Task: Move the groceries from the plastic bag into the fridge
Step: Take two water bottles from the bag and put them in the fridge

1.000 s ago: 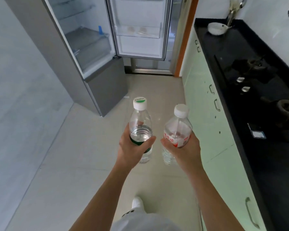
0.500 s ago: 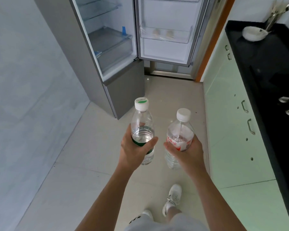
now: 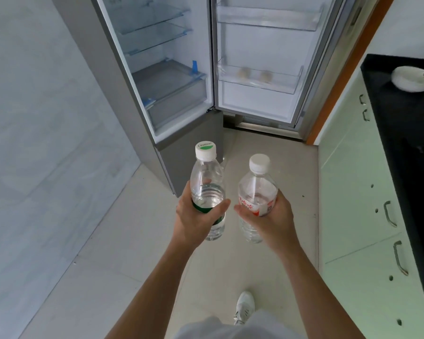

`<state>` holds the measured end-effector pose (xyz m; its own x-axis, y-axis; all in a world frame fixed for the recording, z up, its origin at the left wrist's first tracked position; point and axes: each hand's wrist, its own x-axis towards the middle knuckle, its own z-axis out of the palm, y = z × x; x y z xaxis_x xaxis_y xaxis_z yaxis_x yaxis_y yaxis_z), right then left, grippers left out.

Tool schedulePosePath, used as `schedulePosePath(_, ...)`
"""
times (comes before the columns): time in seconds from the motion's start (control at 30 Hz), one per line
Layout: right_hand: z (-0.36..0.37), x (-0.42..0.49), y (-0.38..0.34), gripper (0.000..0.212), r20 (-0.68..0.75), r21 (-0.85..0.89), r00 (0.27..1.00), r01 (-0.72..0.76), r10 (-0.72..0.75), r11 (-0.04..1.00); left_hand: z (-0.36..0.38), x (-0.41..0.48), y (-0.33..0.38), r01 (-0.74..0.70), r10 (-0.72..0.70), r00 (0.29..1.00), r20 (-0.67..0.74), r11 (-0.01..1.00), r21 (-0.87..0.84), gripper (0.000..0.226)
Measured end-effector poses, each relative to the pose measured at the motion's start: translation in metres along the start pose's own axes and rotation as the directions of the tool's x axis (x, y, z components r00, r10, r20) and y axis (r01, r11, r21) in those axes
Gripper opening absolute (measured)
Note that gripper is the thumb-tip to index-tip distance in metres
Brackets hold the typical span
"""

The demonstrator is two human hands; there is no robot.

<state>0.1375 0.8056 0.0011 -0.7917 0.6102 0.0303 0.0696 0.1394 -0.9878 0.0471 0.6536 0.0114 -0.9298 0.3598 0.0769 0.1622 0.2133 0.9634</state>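
Note:
My left hand (image 3: 198,220) grips a clear water bottle with a green label (image 3: 207,177), held upright. My right hand (image 3: 269,222) grips a second clear water bottle with a red and white label (image 3: 257,187), also upright. Both bottles are side by side at chest height, a little apart. Ahead stands the grey fridge (image 3: 123,77) with its upper door (image 3: 262,69) swung open to the right. Glass shelves (image 3: 152,23) and a drawer (image 3: 174,91) show inside. Two small pale items lie in the lower door bin (image 3: 255,75). No plastic bag is in view.
Pale green cabinets (image 3: 357,192) with metal handles run along the right under a black counter (image 3: 406,123) that carries a white bowl (image 3: 413,78). A grey tiled wall (image 3: 39,133) closes the left. The tiled floor (image 3: 123,253) leads to the fridge. My white shoe (image 3: 244,307) shows below.
I have walked closer to the fridge; it fills more of the view and its upper shelves now show. Both hands still hold their bottles in the same pose.

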Motion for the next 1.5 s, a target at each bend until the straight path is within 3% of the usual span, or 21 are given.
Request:
schedulePosePath(0.1,-0.009,0.046,-0.003,0.063,0.04,-0.009,0.999,0.006,-0.005,1.0,0.021,0.033,0.003,0.021,-0.021,0.999,-0.043,1.0,0.001,0.056)
schedulePosePath(0.33,-0.011,0.119,0.01,0.061,0.117,-0.015,0.993,0.001,0.001,1.0,0.049,0.084,0.005,0.083,-0.082,0.989,-0.125,0.997,0.005,0.04)
schedulePosePath(0.6,0.011,0.188,0.025,0.067,0.208,-0.053,0.978,-0.001,0.012,0.999,0.053,0.151,-0.012,0.134,-0.127,0.971,-0.203,0.991,0.024,0.044)
schedulePosePath(1.17,0.146,0.407,-0.009,0.06,0.227,-0.049,0.974,0.008,0.003,0.999,-0.007,0.395,-0.051,0.105,-0.114,0.974,-0.196,0.993,-0.054,0.05)
schedulePosePath(1.5,0.199,0.48,-0.006,0.059,0.268,-0.072,0.963,-0.019,0.038,0.997,-0.031,0.471,-0.078,0.141,-0.148,0.964,-0.221,0.989,-0.048,0.049)
